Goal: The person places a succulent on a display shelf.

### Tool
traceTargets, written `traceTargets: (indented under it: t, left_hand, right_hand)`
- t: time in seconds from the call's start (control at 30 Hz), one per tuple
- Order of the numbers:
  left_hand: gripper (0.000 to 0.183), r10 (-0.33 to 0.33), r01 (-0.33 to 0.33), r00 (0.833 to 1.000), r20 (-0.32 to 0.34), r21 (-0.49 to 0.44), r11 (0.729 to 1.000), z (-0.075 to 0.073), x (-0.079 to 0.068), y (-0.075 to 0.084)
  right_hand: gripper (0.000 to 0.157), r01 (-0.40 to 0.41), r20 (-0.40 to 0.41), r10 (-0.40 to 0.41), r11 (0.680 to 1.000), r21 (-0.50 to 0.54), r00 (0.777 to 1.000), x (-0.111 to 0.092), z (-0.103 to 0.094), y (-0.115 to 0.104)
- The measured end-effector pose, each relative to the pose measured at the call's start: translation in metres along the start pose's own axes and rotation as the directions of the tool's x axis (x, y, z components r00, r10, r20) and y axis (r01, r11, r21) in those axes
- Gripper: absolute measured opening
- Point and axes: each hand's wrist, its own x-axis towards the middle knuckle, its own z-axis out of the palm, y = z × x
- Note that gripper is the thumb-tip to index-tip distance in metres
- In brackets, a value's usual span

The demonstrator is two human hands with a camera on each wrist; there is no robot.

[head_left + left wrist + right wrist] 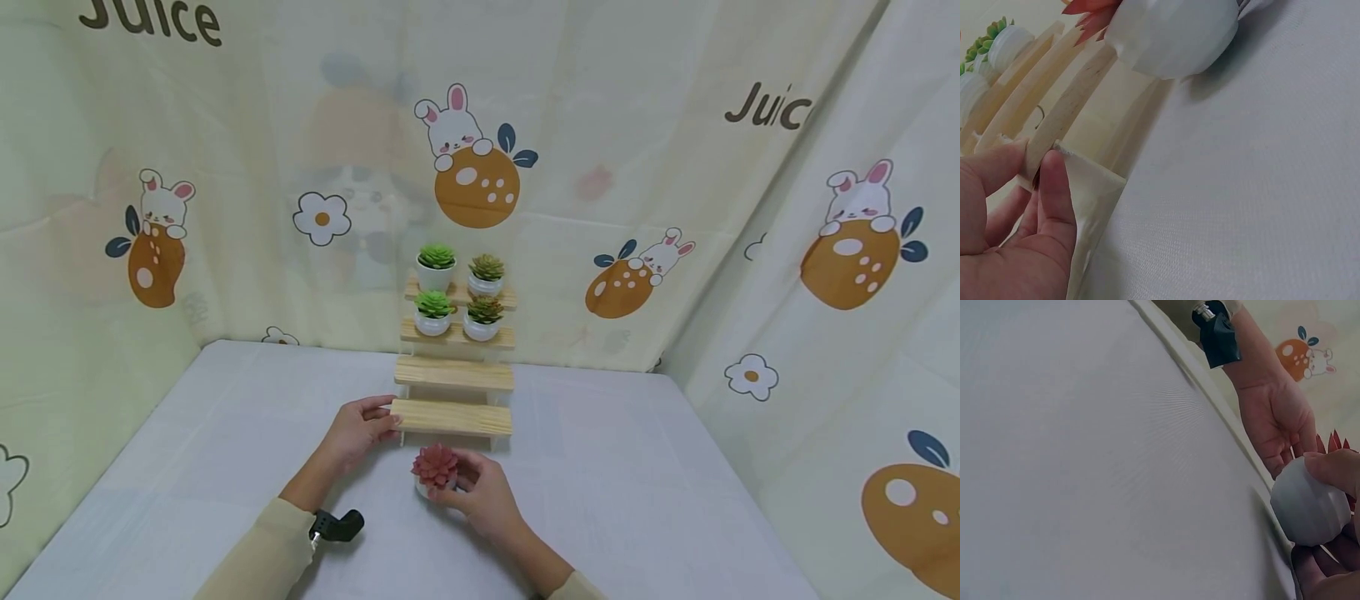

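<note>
A stepped wooden plant stand [453,417] stands at the back of the table. My left hand [360,433] pinches the left end of its lowest board [1066,115] between thumb and fingers. In front of the stand, my right hand [483,496] grips a red potted succulent [435,467] from its right side. Thumb and fingers lie around the white pot [1310,503]. From the head view I cannot tell whether that pot touches the table. Two green succulents [437,257] and two brownish-green ones [484,310] sit in white pots on the upper two boards.
White cloth covers the table [637,483]. A cream curtain [555,108] printed with rabbits and fruit hangs close behind the stand and along both sides. A dark band [337,526] is strapped at my left wrist.
</note>
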Motion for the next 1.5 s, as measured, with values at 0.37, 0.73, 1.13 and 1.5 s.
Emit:
traceTargets:
  t: [0.37,0.73,1.13,1.5]
  left_hand:
    - [0.045,0.020,-0.020,1.000,0.016,-0.009,1.000,0.000,0.001,-0.001]
    - [0.045,0.024,-0.024,1.000,0.015,0.021,0.999,-0.001,-0.001,0.000]
    - [0.046,0.029,-0.029,0.999,0.028,-0.006,1.000,-0.001,0.000,-0.004]
    - [0.046,0.009,-0.009,1.000,0.029,0.008,1.000,-0.002,-0.001,-0.001]
  right_hand:
    - [0.062,0.011,0.006,-0.011,1.000,-0.019,1.000,0.009,0.004,-0.013]
    - [0.061,0.050,-0.017,-0.049,0.999,0.016,0.999,0.020,0.002,-0.035]
    - [0.056,0.047,-0.081,-0.049,0.999,-0.028,0.995,0.042,-0.003,-0.054]
    - [0.056,0.040,-0.129,-0.049,0.997,-0.070,0.990,0.073,-0.008,-0.071]
